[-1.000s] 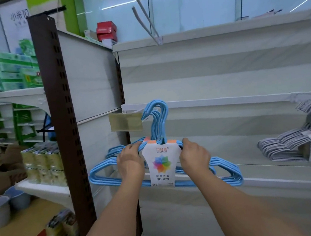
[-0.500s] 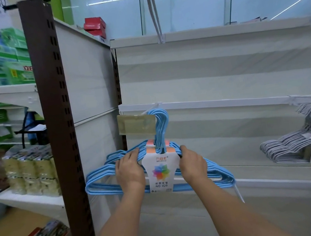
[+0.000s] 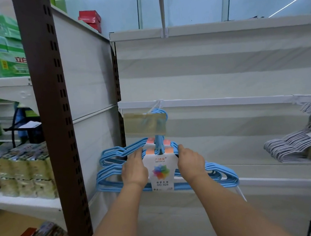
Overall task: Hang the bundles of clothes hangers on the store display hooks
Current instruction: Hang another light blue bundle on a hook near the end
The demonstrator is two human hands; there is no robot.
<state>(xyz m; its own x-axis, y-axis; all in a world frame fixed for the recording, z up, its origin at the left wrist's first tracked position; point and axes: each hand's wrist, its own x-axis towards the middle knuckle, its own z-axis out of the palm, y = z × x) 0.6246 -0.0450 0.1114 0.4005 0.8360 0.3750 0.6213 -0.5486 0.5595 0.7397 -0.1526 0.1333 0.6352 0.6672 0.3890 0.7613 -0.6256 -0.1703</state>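
Smooth blue-coated hangers (image 3: 112, 184), glossy paper label (image 3: 161, 173)

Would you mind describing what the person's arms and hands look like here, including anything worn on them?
Both forearms enter from the bottom of the view and are bare: no sleeve reaches into the frame. The left hand and the right hand wear no gloves, and no watch, bracelet or ring shows on the parts in view. The fingers are mostly hidden, so nothing can be said about the nails.
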